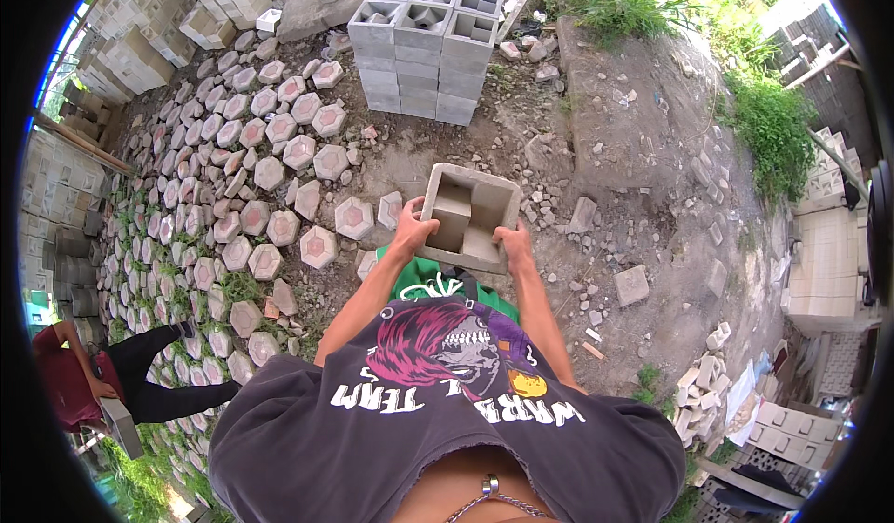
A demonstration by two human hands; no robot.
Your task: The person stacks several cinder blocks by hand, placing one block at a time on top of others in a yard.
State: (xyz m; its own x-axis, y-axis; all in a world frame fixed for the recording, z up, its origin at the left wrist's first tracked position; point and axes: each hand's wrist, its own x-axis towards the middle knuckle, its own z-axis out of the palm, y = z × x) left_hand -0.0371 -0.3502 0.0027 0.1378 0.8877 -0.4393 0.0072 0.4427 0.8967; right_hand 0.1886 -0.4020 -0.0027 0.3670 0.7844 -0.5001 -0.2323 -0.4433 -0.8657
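A square, hollow concrete block [488, 208] with stepped inner walls is held out in front of my body, its open side facing up. My left hand [413, 230] grips its left side, thumb over the rim. On the opposite side my right hand [514, 245] clasps the block's near right edge, with the thumb along the rim. Most of the fingers on both hands are hidden by the block walls. Beyond it stands a stack of similar grey blocks [417, 74], several layers high, with hollow tops showing.
Hexagonal pavers [252, 135] cover the ground on the left, weeds between them. A person [116, 379] at far left holds a grey block. Rubble [586, 214] lies over dirt on the right. More block stacks [140, 48] rise at upper left; plants [624, 6] grow at back right.
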